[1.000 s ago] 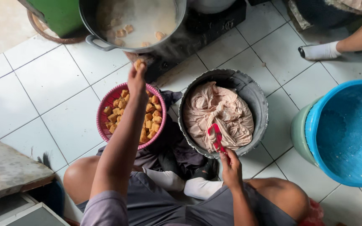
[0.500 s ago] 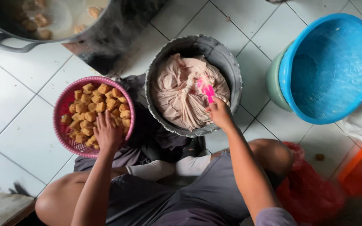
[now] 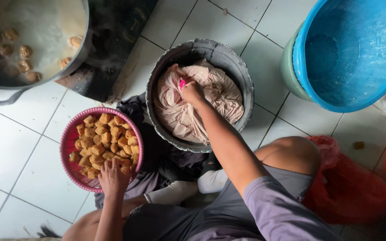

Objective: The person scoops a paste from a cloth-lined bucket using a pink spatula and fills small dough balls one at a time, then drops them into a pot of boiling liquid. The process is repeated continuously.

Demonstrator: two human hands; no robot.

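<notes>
Our left hand (image 3: 112,177) rests curled on the fried cubes (image 3: 101,145) in the pink basket (image 3: 70,134) — whether it grips one, we cannot tell. Farther off, our right hand (image 3: 192,91) clamps a pink tool (image 3: 182,84) on the cloth (image 3: 193,107) in the grey bucket (image 3: 202,47).

The person sits on the floor (image 3: 18,147). A basket (image 3: 70,165) full of cubes (image 3: 101,143) sits on the left, in front of the left knee. The left hand (image 3: 112,177) rests in it, at its near edge. A bucket (image 3: 228,62) stands to the right of the basket, with a cloth (image 3: 220,96) inside. The right hand (image 3: 192,91) lies on the cloth. A big pot (image 3: 36,49) sits far left, behind the basket. A tub (image 3: 349,53) stands far right.
</notes>
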